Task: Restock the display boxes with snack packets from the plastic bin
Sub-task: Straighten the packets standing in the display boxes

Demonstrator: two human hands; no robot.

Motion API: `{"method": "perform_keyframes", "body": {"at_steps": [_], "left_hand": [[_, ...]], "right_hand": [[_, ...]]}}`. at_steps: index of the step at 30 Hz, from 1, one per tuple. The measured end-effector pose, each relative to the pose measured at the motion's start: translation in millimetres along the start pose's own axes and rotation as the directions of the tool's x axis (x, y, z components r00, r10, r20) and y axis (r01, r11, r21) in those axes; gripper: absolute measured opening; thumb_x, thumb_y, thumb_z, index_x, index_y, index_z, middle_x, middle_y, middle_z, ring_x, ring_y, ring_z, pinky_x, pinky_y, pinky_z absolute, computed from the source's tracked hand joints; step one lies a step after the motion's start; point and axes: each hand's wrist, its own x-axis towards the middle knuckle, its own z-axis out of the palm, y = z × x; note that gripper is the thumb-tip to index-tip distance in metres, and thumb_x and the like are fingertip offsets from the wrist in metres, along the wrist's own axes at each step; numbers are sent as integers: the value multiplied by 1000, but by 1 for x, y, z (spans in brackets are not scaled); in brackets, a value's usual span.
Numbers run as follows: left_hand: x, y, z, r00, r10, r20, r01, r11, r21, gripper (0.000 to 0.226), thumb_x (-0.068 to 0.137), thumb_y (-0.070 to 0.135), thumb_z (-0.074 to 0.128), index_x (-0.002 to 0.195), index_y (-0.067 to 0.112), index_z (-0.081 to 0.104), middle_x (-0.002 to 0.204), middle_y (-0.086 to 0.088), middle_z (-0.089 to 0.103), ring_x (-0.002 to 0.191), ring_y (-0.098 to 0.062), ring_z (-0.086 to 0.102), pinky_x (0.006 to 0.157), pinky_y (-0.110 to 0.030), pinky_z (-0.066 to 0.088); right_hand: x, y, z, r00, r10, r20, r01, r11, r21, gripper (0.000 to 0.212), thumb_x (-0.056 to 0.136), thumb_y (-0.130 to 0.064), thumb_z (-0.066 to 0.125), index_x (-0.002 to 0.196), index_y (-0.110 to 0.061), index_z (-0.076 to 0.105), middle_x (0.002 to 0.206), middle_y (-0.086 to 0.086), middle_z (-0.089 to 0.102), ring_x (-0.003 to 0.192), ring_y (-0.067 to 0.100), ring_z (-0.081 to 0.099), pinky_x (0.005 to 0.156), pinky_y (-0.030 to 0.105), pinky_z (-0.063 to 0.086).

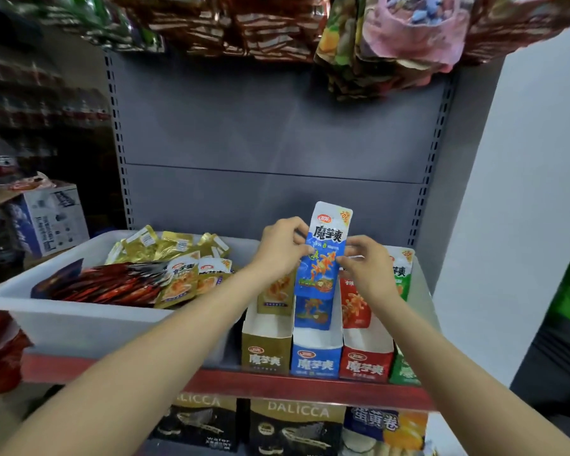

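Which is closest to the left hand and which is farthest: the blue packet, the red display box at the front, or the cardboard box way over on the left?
1. Blue packet: held by the left hand.
2. Red display box: lower right, at the shelf front.
3. Cardboard box: far left, beyond the plastic bin.

Red-edged metal store shelf [211,385] carrying a bin and four display boxes

A white plastic bin [79,319] sits at the left; just beside it stand a gold cardboard display box [266,357], a blue one [316,362], a red one [366,365] and a green one [403,370], side by side along the front edge.
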Motion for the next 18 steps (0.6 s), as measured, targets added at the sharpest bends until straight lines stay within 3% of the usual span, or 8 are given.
{"method": "perform_keyframes", "body": {"at_steps": [3, 6, 9, 11, 15, 18], "left_hand": [[6, -5, 7, 1000, -6, -18, 6, 1000, 29, 14, 81, 5, 70, 89, 11, 60, 77, 0, 63, 77, -16, 64, 71, -32, 56], [10, -11, 13, 999, -28, -42, 30, 998, 53, 14, 82, 9, 70, 86, 12, 57, 81, -2, 64, 75, -12, 60, 68, -27, 53], [13, -19, 14, 998, -57, -21, 59, 991, 117, 14, 84, 11, 68, 88, 11, 55, 82, 0, 63, 78, -11, 59, 62, -21, 47], [16, -23, 14, 996, -59, -59, 68, 984, 164, 8, 85, 7, 65, 89, 8, 57, 85, -3, 67, 82, -16, 62, 68, -26, 49], [19, -25, 15, 998, -55, -26, 60, 954, 294, 8, 83, 1, 62, 84, 8, 59, 92, -9, 70, 92, -26, 63, 76, -33, 51], [20, -27, 20, 997, -70, 28, 55, 928, 368, 13, 83, 5, 65, 81, 13, 55, 96, -10, 69, 96, -28, 61, 80, -36, 51]], "right_hand": [[7, 6, 0, 1000, -6, -23, 5, 997, -78, 25, 82, -2, 65, 78, -24, 53, 81, 1, 65, 84, 22, 67, 76, 46, 56], [13, 8, 1, 999, -31, -35, 26, 992, -121, 21, 82, 0, 64, 78, -18, 54, 82, 2, 63, 82, 21, 66, 72, 44, 57], [16, 12, 3, 998, -46, 53, 56, 973, -225, 15, 83, 0, 63, 85, -13, 55, 80, 0, 62, 73, 12, 61, 59, 26, 52], [16, 14, 4, 994, -57, 97, 86, 944, -320, 14, 82, -2, 63, 85, -13, 55, 78, -4, 61, 70, 9, 58, 55, 20, 45], [19, 12, 8, 992, -85, 91, 113, 923, -368, 21, 83, -12, 64, 102, -14, 55, 88, -4, 62, 81, 17, 62, 71, 34, 52], [23, 9, 7, 989, -121, 82, 143, 920, -365, 24, 87, -16, 62, 110, -15, 53, 93, -3, 63, 83, 16, 60, 74, 35, 51]]}}
